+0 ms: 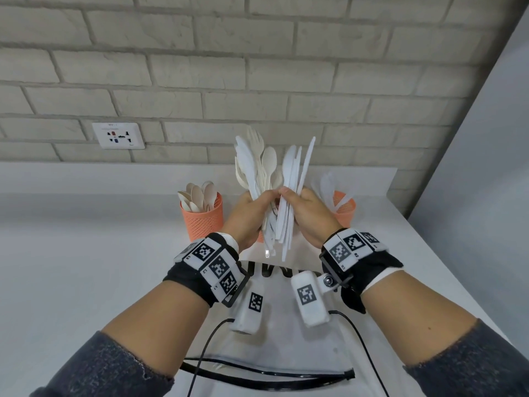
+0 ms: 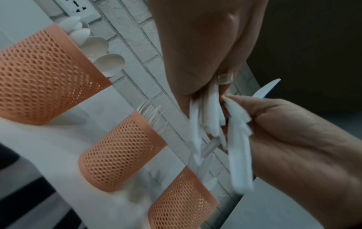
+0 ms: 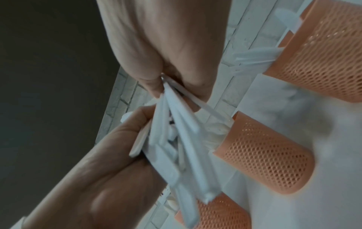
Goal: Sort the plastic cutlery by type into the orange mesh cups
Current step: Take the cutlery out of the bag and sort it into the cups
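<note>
Above the white table (image 1: 86,253), my left hand (image 1: 264,197) grips a mixed bundle of white spoons, forks and knives (image 1: 254,164), held upright. Right beside it, my right hand (image 1: 289,196) grips a bunch of white knives (image 1: 297,167); the two bunches touch at the handles. Behind the hands stand three orange mesh cups. The left cup (image 1: 203,219) holds spoons, and the right cup (image 1: 345,210) holds knives. In the head view the hands hide most of the middle cup (image 2: 121,151), which holds forks.
A brick wall with a white socket plate (image 1: 118,135) rises just behind the cups. A white bag with a black handle (image 1: 266,376) lies on the table under my wrists. The table's right edge (image 1: 446,267) runs close to the knife cup.
</note>
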Available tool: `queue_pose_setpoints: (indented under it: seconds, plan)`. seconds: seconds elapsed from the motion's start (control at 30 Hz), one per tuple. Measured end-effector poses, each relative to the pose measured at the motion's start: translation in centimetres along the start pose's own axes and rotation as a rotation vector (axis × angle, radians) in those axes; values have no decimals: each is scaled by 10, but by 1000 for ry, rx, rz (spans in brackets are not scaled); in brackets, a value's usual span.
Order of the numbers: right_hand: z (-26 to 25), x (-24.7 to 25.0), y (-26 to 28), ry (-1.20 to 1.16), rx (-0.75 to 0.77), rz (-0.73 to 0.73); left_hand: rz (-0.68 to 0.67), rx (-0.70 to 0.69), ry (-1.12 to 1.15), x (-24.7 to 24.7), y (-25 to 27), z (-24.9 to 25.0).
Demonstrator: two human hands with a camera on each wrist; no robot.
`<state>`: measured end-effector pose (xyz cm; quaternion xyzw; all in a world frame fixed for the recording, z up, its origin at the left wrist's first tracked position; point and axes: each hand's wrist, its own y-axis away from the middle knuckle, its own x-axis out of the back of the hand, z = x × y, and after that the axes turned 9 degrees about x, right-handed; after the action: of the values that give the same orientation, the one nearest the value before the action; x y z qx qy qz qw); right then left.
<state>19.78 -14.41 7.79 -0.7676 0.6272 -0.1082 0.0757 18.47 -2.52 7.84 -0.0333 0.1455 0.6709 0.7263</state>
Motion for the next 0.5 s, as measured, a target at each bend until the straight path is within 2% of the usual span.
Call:
queue_pose_setpoints:
  seconds: [0.13, 0.27, 0.33, 0.5]
  plan:
    - [-12, 25, -6, 53, 5, 66, -15, 32, 31, 1, -4, -4]
    - [-25, 67, -35, 136, 177, 320, -102, 49, 15, 1, -6, -9]
    - [-22, 85, -48, 213, 255, 388, -158, 49, 16, -2, -6, -10]
    - [18, 95, -54, 331, 124, 355, -260, 72, 51, -7, -4, -11]
